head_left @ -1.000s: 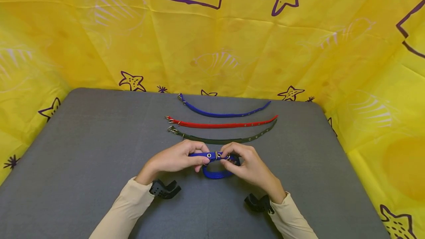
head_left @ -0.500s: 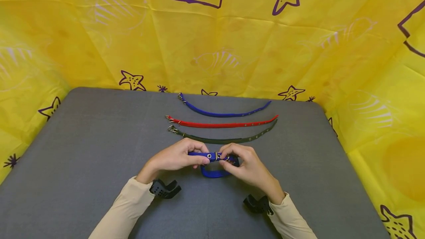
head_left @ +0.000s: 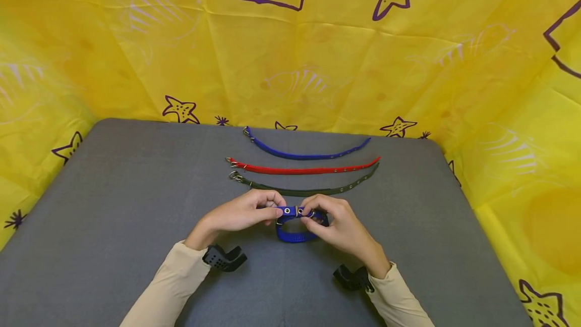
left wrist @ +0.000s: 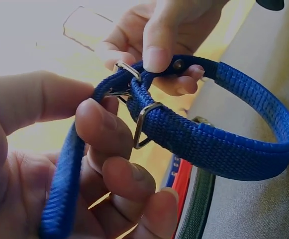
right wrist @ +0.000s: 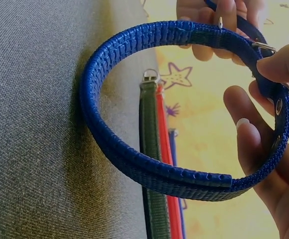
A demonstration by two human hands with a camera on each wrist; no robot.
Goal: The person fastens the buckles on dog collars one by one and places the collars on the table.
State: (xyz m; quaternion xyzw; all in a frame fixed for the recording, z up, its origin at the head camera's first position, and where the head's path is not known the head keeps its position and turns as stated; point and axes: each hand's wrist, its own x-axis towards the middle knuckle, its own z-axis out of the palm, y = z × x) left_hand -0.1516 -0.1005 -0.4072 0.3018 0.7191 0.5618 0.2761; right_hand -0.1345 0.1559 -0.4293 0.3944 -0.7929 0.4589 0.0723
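Observation:
A blue collar, bent into a loop, is held between both hands just nearer than the row of flat collars. Its strap runs through a metal buckle, and a metal ring shows beside it. My left hand pinches the strap's free end between thumb and index finger, left of the buckle. On the other side, my right hand pinches the collar close to the buckle, its thumb pressed on the band. Eyelets show in the strap by the right fingers.
Beyond the hands, a green collar, a red collar and another blue collar lie stretched out on the grey table. A yellow printed cloth encloses the back and sides.
My left thumb and fingers have shifted slightly left along the strap, baring more of it beside the buckle. The right hand keeps its pinch; the flat collars lie as before.

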